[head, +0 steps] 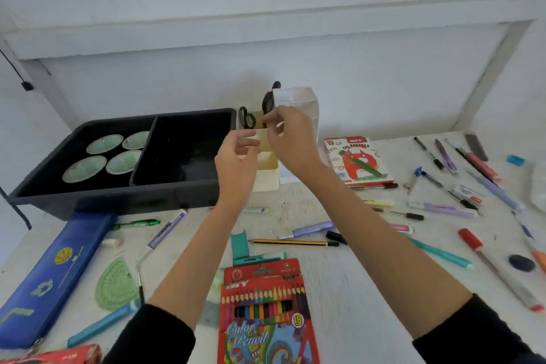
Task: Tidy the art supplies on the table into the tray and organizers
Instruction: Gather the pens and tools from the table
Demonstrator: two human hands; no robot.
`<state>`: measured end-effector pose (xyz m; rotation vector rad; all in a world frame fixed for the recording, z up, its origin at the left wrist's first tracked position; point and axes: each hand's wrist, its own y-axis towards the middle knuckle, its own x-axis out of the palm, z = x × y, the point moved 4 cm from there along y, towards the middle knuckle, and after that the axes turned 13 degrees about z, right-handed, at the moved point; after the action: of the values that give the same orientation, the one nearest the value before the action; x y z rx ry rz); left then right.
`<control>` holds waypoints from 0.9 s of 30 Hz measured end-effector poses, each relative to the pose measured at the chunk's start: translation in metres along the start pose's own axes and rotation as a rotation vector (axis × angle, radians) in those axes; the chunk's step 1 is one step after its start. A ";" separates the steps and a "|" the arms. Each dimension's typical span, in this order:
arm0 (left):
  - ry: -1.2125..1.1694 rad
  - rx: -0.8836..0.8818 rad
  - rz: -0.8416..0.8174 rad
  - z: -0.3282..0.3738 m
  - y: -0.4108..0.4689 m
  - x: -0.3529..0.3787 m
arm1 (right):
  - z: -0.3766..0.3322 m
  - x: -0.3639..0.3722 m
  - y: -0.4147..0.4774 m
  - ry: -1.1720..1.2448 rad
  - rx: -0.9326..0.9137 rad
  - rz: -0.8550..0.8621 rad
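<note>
At 6 o'clock, nearest the person, a red box of color pencils (266, 313) lies flat on the white table (354, 289). At 8 o'clock a blue pencil case (50, 278) lies slanted, with a green protractor (116, 285) just beside it and a teal pen (103, 325) below that. Past the pencil box a yellow-and-black pencil (295, 242) lies crosswise, and a purple pen (310, 229) sits just beyond it. From 3 to 4 o'clock loose pens and markers are scattered, a red marker (472, 241) among them. At 2 o'clock is a box of oil pastels (357, 161).

The dark tray (118, 195) sits at 10 o'clock. Its left compartment holds four pale green round palettes (85, 168); nothing can be made out in its right one. Touching the tray's right end, at 12 o'clock, stands the cream organizer (267, 179), with a clear box (298, 100) behind it.

The left hand (236, 162) hovers in front of the organizer, fingers loosely bent and apart, holding nothing. The right hand (292, 139) is over the organizer's back section, fingers curled, thumb and forefinger pinching the lower handle of the larger scissors (268, 103), which stand handle-up. Smaller black scissors (247, 118) stand just to their left in the same organizer.
</note>
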<state>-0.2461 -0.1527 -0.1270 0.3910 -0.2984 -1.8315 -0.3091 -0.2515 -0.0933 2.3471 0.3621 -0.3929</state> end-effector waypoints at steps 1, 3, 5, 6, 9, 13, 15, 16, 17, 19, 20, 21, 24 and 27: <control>-0.015 -0.023 -0.015 0.000 -0.010 0.002 | 0.005 -0.009 -0.013 0.013 0.041 0.018; -0.043 -0.064 -0.054 -0.002 -0.030 0.010 | 0.018 -0.030 -0.038 0.012 0.121 0.057; -0.058 -0.100 -0.103 -0.006 -0.051 0.021 | 0.034 -0.052 -0.062 -0.008 0.192 0.099; -0.059 -0.115 -0.132 -0.007 -0.061 0.027 | 0.043 -0.063 -0.074 -0.030 0.226 0.108; -0.028 -0.099 -0.260 -0.010 -0.096 0.045 | 0.074 -0.092 -0.106 -0.167 0.358 0.097; 0.025 -0.024 -0.442 -0.010 -0.132 0.067 | 0.108 -0.119 -0.139 -0.491 0.389 -0.132; 0.018 -0.033 -0.457 -0.009 -0.144 0.074 | 0.119 -0.122 -0.154 -0.682 0.299 -0.343; 0.014 -0.040 -0.461 -0.008 -0.148 0.076 | 0.123 -0.123 -0.161 -0.738 0.255 -0.409; 0.009 -0.045 -0.471 -0.008 -0.152 0.079 | 0.125 -0.124 -0.166 -0.764 0.224 -0.438; 0.002 -0.049 -0.484 -0.006 -0.157 0.084 | 0.127 -0.127 -0.171 -0.769 0.181 -0.415; -0.003 -0.048 -0.476 -0.005 -0.158 0.086 | 0.128 -0.129 -0.172 -0.754 0.182 -0.395; -0.011 -0.047 -0.452 -0.004 -0.158 0.088 | 0.128 -0.133 -0.173 -0.733 0.197 -0.370; -0.056 -0.074 -0.305 0.006 -0.157 0.092 | 0.128 -0.156 -0.171 -0.640 0.323 -0.239; -0.102 -0.155 -0.276 0.021 -0.164 0.106 | 0.134 -0.192 -0.166 -0.467 0.482 -0.050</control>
<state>-0.4258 -0.2073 -0.1852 0.2393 -0.1768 -2.1334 -0.5685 -0.2566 -0.2154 2.5983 0.1056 -1.1313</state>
